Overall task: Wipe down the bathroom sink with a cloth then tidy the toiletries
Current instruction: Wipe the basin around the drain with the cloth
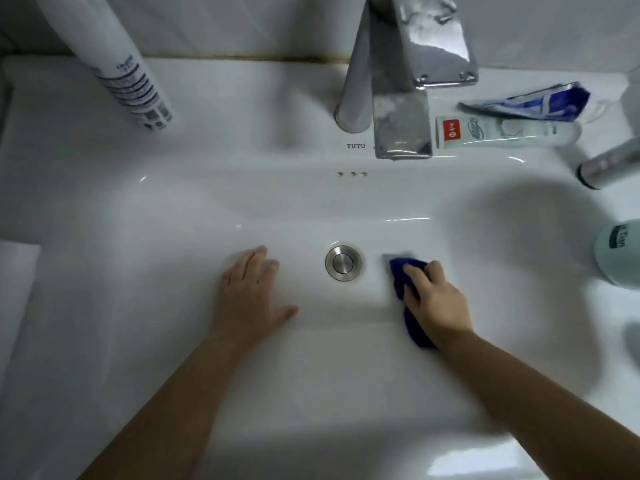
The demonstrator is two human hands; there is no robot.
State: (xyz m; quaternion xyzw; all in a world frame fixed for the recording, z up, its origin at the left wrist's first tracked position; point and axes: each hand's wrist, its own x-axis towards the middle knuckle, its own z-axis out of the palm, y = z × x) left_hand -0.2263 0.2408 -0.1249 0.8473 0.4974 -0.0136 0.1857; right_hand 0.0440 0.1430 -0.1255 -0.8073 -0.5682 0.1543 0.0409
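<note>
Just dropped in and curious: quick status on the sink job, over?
Right hand pressing blue cloth to basin floor beside drain. Left hand flat, empty, on sink. Toothpaste tubes untidied by faucet; path clear.

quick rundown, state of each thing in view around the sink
right hand: pressing blue cloth on basin floor
left hand: flat, open, empty
drain stopper: seems shut
faucet: no water running
green toothpaste tube: lying flat
blue tube: squeezed flat, lying
white spray can: upright
sink: dry-looking
</note>
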